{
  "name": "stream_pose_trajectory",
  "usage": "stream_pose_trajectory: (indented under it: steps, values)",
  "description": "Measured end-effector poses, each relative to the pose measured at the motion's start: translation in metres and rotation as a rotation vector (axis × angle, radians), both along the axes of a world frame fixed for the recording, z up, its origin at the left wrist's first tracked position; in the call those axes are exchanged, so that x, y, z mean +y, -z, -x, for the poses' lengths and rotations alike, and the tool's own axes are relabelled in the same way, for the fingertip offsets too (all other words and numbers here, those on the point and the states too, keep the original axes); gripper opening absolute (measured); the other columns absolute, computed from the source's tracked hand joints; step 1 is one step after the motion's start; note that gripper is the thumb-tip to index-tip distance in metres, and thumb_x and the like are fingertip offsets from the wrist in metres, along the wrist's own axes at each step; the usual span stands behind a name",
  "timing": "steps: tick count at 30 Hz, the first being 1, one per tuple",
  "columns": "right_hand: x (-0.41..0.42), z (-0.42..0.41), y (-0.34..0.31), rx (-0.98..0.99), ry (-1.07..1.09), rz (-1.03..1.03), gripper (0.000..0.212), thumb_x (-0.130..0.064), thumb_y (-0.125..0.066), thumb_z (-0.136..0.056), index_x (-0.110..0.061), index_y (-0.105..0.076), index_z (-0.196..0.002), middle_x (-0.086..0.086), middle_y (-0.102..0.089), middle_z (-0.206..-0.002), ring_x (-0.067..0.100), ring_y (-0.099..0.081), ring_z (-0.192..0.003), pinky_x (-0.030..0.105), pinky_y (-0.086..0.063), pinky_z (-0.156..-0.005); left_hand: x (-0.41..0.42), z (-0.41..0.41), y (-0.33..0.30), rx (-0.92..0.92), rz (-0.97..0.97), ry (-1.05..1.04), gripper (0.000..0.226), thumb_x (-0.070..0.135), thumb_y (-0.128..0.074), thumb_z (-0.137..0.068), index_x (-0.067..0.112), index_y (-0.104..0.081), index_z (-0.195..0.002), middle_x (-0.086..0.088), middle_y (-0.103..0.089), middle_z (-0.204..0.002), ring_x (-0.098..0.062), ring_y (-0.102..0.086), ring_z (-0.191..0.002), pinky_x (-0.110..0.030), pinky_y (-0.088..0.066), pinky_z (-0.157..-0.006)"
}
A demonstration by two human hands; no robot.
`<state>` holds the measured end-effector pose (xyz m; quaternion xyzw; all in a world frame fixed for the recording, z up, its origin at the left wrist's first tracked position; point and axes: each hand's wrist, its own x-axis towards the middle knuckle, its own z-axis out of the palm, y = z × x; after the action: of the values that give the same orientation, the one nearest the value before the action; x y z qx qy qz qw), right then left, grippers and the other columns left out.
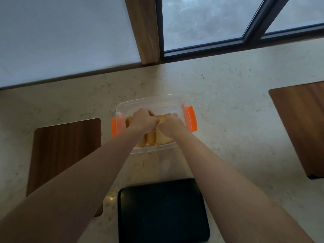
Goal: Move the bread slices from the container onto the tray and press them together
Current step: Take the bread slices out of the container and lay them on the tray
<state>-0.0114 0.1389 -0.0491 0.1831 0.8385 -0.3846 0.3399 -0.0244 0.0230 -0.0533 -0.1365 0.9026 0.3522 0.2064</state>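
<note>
Over the pale marbled stone table point(228, 106), our left hand point(142, 121) and right hand point(169, 126) reach into the clear plastic container with orange side clips point(190, 118), both grips closed on the golden toasted bread slices point(163, 137) still inside it. The flat black rectangular tray point(163, 213) nearer us lies bare, so we judge that moving and pressing are both still ahead.

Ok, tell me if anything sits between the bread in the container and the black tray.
Nothing visible does. The bread slices sit in the clear container, both hands on them. Only bare countertop separates it from the black tray, which is empty.
</note>
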Motion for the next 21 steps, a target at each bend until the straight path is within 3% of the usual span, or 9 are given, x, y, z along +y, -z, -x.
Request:
stream_pose_trajectory:
  steps: [2,5,7,10,14,18,21]
  values:
    - [0.0,-0.001,-0.004,0.02,-0.014,0.012,0.071,-0.026,-0.048,-0.095,0.006,-0.019,-0.151,0.019,-0.046,-0.145,0.034,-0.05,-0.125,0.034,-0.042,-0.082,-0.002,-0.001,-0.012,0.026,0.01,0.036,0.013,0.021,-0.072,-0.085,0.025,-0.062,-0.078,0.001,-0.067,-0.08,-0.016,-0.067,-0.071,-0.03,-0.057,-0.067]
    - [0.005,0.002,-0.018,0.084,0.004,0.14,0.053,-0.022,-0.053,-0.094,0.0,-0.042,-0.141,0.018,-0.054,-0.137,0.034,-0.052,-0.124,0.04,-0.047,-0.098,-0.008,-0.004,-0.038,0.08,-0.043,0.03,0.007,0.021,-0.07,-0.087,0.016,-0.069,-0.092,-0.001,-0.068,-0.08,-0.015,-0.067,-0.072,-0.033,-0.059,-0.072]
    - [0.01,0.003,-0.036,0.109,0.108,0.311,0.048,-0.02,-0.061,-0.086,-0.01,-0.054,-0.132,0.007,-0.063,-0.121,0.026,-0.059,-0.116,0.038,-0.053,-0.089,-0.015,-0.009,-0.065,0.125,-0.107,0.013,0.011,0.023,-0.069,-0.088,0.016,-0.07,-0.096,-0.002,-0.069,-0.084,-0.016,-0.067,-0.076,-0.034,-0.057,-0.07]
    - [0.023,-0.012,-0.073,0.258,0.159,0.479,0.041,-0.026,-0.068,-0.086,-0.02,-0.06,-0.126,-0.005,-0.068,-0.108,0.013,-0.065,-0.101,0.023,-0.053,-0.07,-0.036,-0.026,-0.116,0.161,-0.284,-0.016,0.011,0.03,-0.07,-0.087,0.022,-0.072,-0.094,0.002,-0.07,-0.086,-0.012,-0.065,-0.077,-0.025,-0.047,-0.064]
    - [0.043,-0.066,-0.109,0.368,0.14,0.747,0.03,-0.027,-0.073,-0.087,-0.013,-0.072,-0.114,-0.003,-0.077,-0.105,0.013,-0.072,-0.099,0.028,-0.06,-0.083,-0.07,-0.078,-0.161,0.135,-0.55,-0.028,0.019,0.039,-0.071,-0.081,0.028,-0.077,-0.094,0.002,-0.075,-0.091,-0.017,-0.07,-0.083,-0.025,-0.055,-0.066]
    - [0.036,-0.132,-0.091,0.268,0.115,0.74,0.02,-0.02,-0.074,-0.088,-0.013,-0.074,-0.107,0.001,-0.078,-0.102,0.017,-0.073,-0.096,0.033,-0.061,-0.08,-0.081,-0.149,-0.129,0.009,-0.693,-0.211,0.027,0.035,-0.08,-0.075,0.027,-0.076,-0.101,0.002,-0.075,-0.1,-0.017,-0.072,-0.093,-0.029,-0.06,-0.074]
    - [0.026,-0.174,-0.06,0.088,0.186,0.705,0.017,-0.022,-0.075,-0.088,-0.017,-0.075,-0.104,-0.001,-0.078,-0.101,0.018,-0.073,-0.095,0.035,-0.062,-0.078,-0.084,-0.2,-0.089,-0.22,-0.823,-0.38,0.043,0.022,-0.085,-0.07,0.015,-0.071,-0.11,-0.006,-0.074,-0.108,-0.022,-0.071,-0.101,-0.033,-0.058,-0.081]
